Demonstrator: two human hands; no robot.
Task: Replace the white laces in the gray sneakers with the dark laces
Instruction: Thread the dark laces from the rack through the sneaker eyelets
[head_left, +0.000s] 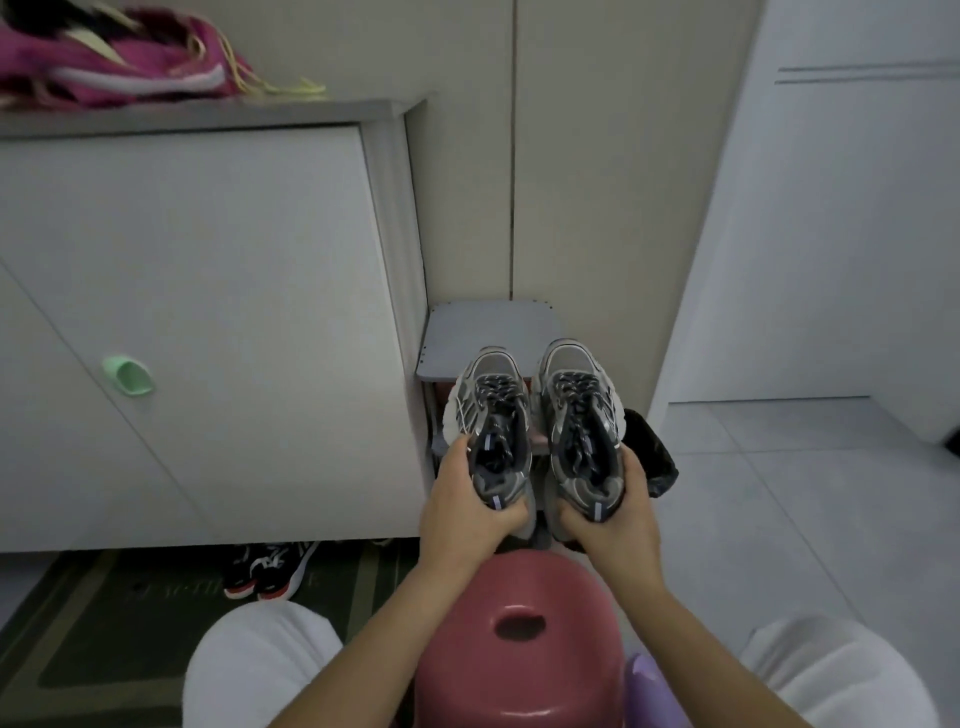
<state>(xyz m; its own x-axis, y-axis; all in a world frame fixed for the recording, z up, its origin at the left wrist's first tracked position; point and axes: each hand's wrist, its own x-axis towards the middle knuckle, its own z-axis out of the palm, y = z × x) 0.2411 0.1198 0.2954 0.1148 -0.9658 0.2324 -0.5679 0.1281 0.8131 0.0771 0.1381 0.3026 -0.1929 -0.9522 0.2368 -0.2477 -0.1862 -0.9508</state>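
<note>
Gray left sneaker (488, 415) and right sneaker (579, 415), dark laces (500, 391) in, hang heel-clasped in curled left hand (467, 512) and right hand (615, 517); heel-only hold may let either tip and drop.

Glossy plastic stool (524, 670), mesh-fabric gray sneakers (535, 415).

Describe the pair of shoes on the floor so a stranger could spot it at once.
Find the big white cabinet on the left. Under its bottom edge, on the dark green mat, lies a black pair. Unlike the gray sneakers held up nearby, it has white markings and red at the sole.
</note>
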